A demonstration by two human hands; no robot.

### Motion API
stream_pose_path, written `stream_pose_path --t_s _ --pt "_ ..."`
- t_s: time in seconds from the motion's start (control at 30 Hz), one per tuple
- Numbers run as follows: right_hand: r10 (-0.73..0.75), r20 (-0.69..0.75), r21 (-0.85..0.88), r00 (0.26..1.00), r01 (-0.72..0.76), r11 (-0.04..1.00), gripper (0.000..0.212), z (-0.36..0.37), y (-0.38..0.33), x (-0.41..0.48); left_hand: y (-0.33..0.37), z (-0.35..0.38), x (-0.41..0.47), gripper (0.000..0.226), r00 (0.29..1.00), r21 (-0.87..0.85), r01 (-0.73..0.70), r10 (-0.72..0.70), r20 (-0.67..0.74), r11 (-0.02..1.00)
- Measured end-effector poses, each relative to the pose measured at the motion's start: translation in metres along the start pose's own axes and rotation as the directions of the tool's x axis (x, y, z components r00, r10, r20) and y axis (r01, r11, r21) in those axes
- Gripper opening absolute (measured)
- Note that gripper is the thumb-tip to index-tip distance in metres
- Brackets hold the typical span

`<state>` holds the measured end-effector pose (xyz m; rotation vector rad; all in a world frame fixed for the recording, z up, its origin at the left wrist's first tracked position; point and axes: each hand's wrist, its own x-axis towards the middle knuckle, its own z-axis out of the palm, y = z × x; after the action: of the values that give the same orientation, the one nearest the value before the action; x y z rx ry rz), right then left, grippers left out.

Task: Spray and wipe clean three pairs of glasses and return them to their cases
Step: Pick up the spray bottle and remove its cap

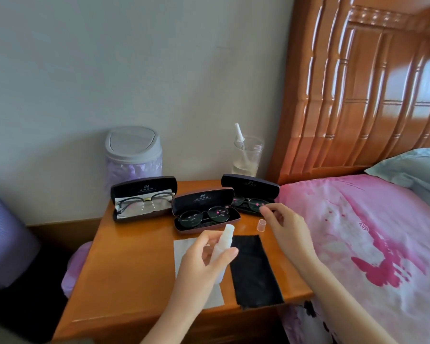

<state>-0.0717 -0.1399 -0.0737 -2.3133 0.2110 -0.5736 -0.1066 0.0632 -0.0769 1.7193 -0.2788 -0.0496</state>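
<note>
Left grip (204, 259) is closed round the spray bottle (224, 240), thumb on one side of the body, fingers on the other; bottle is held clear of the counter (134, 269), tilted, uncapped nozzle uppermost and leaning toward the middle case (204, 196). Right grip (287, 225) hovers over the back right of the counter, fingers loosely curled, thumb and forefinger close together at the near rim of the right glasses (246, 202); whether it pinches the frame or only sits near it cannot be told.

Three cases stand open in a row at the back, lids raised; left case (144, 186) holds the left glasses (144, 200) on a pale cloth lining; middle case holds the middle glasses (204, 216); right case (249, 184) holds the right glasses; middle case sits nearer the front than the other two, its right end just beside the right case.

Small clear cap (261, 224) stands on the counter just left of the right grip, apart from the bottle; black cloth (255, 269) lies flat at the front, its near edge at the counter's lip; white cloth (181, 252) lies to its left, partly hidden under the left grip.

Behind the cases: lidded bin (133, 150) with a purple liner, against the wall; clear cup (247, 155) with a white stick leaning in it. Bed (358, 244) with pink cover adjoins the counter on the right; wooden headboard (358, 83) behind it.
</note>
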Motion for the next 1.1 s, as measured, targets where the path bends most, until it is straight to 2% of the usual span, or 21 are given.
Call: stream_pose_path --t_s 0.1,0.17,0.23,0.3,0.43,0.57,0.63,0.77,0.93,1.0,1.1 --pt "-0.094 0.189 0.344 0.978 0.024 0.939 0.033 -0.013 -0.042 -0.030 0.004 -0.002 -0.001 0.032 0.998 0.013 -0.043 0.044 -0.052 0.999" --pt "-0.212 0.279 0.357 0.937 0.103 0.928 0.029 -0.008 -0.058 -0.047 0.006 -0.001 -0.001 0.041 0.996 0.005 -0.050 0.051 -0.077 0.999" --pt "-0.238 0.270 0.334 0.933 0.141 0.932 0.022 0.001 -0.061 -0.054 0.006 0.000 -0.001 0.053 0.993 -0.012 -0.044 0.043 -0.107 0.999" --pt "-0.201 0.242 0.365 0.949 0.103 0.925 0.015 0.009 -0.060 -0.054 0.006 0.001 -0.002 0.057 0.991 -0.004 -0.046 0.045 -0.125 0.999" --pt "-0.194 0.285 0.553 0.939 0.004 0.833 0.026 0.015 -0.060 -0.057 0.007 -0.004 -0.005 0.060 0.991 0.001 -0.030 0.030 -0.133 1.000" --pt "-0.112 0.291 0.698 0.950 -0.131 0.704 0.027 0.012 -0.062 -0.053 0.001 -0.011 -0.009 0.046 0.999 0.116 0.006 -0.001 -0.042 0.993" --pt "-0.079 0.307 0.700 0.949 -0.168 0.694 0.030 0.013 -0.062 -0.051 -0.001 -0.012 -0.010 0.040 0.998 0.140 0.008 0.002 -0.069 0.990" --pt "-0.123 0.391 0.694 0.912 -0.205 0.690 0.033 0.022 -0.062 -0.053 0.000 -0.009 -0.008 0.039 0.986 0.120 -0.007 0.027 -0.166 0.993" --pt "-0.084 0.323 0.758 0.943 -0.205 0.619 0.032 0.025 -0.055 -0.046 -0.001 -0.007 0.000 0.040 0.996 0.219 -0.033 0.049 -0.070 0.975" --pt "-0.016 0.298 0.810 0.954 -0.245 0.532 0.032 0.024 -0.049 -0.040 -0.006 -0.017 0.010 0.043 0.992 0.277 -0.039 0.070 -0.104 0.960" --pt "0.019 0.279 0.868 0.960 -0.261 0.422 0.033 0.019 -0.040 -0.032 -0.013 -0.034 0.034 0.034 0.971 0.506 -0.054 0.163 -0.173 0.861"
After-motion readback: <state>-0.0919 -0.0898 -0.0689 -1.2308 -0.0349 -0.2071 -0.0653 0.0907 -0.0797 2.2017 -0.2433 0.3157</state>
